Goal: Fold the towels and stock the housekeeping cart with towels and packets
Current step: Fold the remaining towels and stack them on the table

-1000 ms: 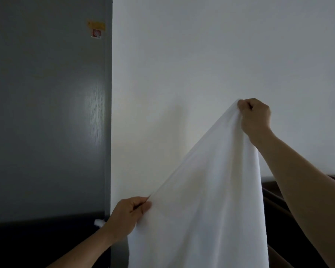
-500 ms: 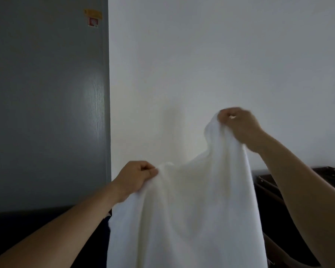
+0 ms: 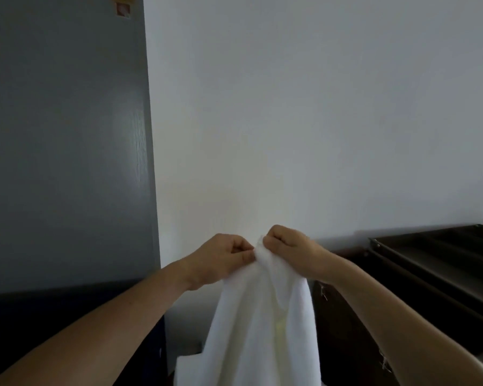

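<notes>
Head view: the soft white terry towel [image 3: 262, 330] hangs straight down in front of the person. Its long axis is vertical and its lower end runs out of the bottom of the frame. Its top edge is gathered at one spot, and both hands meet there in front of the pale wall [image 3: 318, 121].

The left hand [image 3: 221, 257] has its fingers [image 3: 236, 243] curled, with the thumb pressing the cloth. The right hand [image 3: 287, 246] is curled tight on the same bunched edge, knuckles up. The two hands are just beside each other, perhaps touching.

All of the cloth therefore lies directly below the fingers, and the two held corners seem to be brought together, so the towel looks doubled along its length.

The dark brown tiered tray unit [image 3: 430, 263], probably the cart, stands to the right, nearer the right hand. The grey wood-grain door panel [image 3: 67, 135] is to the left. The next fold likely needs one hand to hold both corners while the other drops down the hanging edge.
</notes>
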Demonstrator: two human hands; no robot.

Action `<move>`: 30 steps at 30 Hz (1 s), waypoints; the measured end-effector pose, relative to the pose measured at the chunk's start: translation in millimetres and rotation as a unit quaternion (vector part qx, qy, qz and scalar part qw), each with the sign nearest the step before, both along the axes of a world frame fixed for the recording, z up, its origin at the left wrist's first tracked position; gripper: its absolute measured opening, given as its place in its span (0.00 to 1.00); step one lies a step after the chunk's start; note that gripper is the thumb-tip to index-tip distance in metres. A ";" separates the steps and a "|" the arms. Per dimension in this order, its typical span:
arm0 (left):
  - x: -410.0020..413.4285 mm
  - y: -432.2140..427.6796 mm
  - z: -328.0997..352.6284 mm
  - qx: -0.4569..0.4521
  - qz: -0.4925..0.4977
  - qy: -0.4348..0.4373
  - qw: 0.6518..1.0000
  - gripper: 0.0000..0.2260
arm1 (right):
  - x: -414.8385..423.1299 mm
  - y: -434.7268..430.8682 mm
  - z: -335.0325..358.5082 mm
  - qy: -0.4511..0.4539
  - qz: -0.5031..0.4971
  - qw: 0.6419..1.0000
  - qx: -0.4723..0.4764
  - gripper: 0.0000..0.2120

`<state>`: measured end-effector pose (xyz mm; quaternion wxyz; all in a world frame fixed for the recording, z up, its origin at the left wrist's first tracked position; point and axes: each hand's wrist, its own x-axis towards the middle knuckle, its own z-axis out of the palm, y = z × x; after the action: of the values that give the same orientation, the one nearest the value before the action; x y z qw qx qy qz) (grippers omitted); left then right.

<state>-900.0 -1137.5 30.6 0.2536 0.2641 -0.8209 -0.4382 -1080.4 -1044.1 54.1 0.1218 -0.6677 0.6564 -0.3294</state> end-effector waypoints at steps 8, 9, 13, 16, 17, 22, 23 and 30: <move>31.3 -24.0 -24.0 -0.116 0.090 -0.006 0.989 0.12 | -63.5 -15.8 86.0 0.000 -0.151 0.973 -0.172 0.16; 34.2 -26.8 -23.9 -0.136 0.099 -0.007 0.986 0.11 | -67.3 -17.5 92.6 0.005 -0.161 0.970 -0.184 0.16; 47.9 -38.5 -30.2 -0.173 0.114 -0.010 0.978 0.13 | -78.0 -22.7 107.8 -0.015 -0.198 0.952 -0.232 0.14; 58.5 -47.5 -30.8 -0.151 0.119 0.007 0.981 0.14 | -83.8 -25.3 106.7 -0.025 -0.219 0.945 -0.240 0.14; 62.2 -50.5 -30.1 -0.129 0.122 0.021 0.984 0.14 | -85.4 -25.8 104.6 -0.026 -0.225 0.944 -0.239 0.14; 75.6 -62.1 -31.4 0.044 0.116 0.137 0.983 0.17 | -96.3 -26.8 88.4 -0.044 -0.244 0.942 -0.228 0.14; 76.8 -65.2 -32.6 0.098 0.109 0.168 0.975 0.17 | -98.6 -27.0 84.6 -0.049 -0.248 0.941 -0.227 0.14; 66.0 -58.2 -37.3 0.325 0.110 0.272 0.899 0.20 | -107.1 -22.9 56.4 -0.112 -0.291 0.925 -0.216 0.14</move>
<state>-834.0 -1195.7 -6.8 0.4140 0.2911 -0.4977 -0.7044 -1187.5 -1067.1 110.5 -0.0537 -0.4161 0.7168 -0.5570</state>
